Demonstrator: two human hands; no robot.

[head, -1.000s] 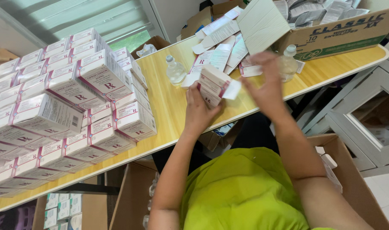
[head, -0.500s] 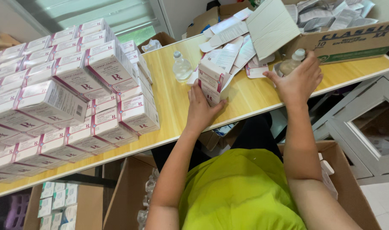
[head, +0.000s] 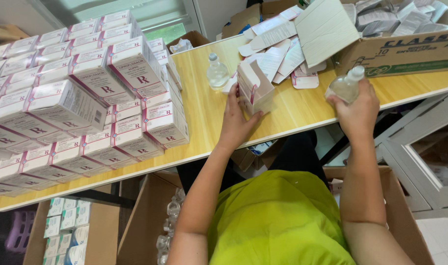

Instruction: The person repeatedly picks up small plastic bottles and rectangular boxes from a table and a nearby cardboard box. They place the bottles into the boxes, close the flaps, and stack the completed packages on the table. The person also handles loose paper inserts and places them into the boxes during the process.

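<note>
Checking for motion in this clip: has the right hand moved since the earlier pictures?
Yes. The right hand has drawn back from the flat cartons toward the table's near edge, below the cardboard box, and now grips a small clear bottle.

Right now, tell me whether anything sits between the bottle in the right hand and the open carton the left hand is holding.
Nothing visible does. The right hand holds the clear bottle above bare tabletop; the open carton, steadied by the left hand, stands apart across it. The flat cartons and second bottle lie off that line.

Both forearms reach forward, the left hand (head: 236, 120) cupped and pressing down, the right hand (head: 357, 112) fisted, raised
</note>
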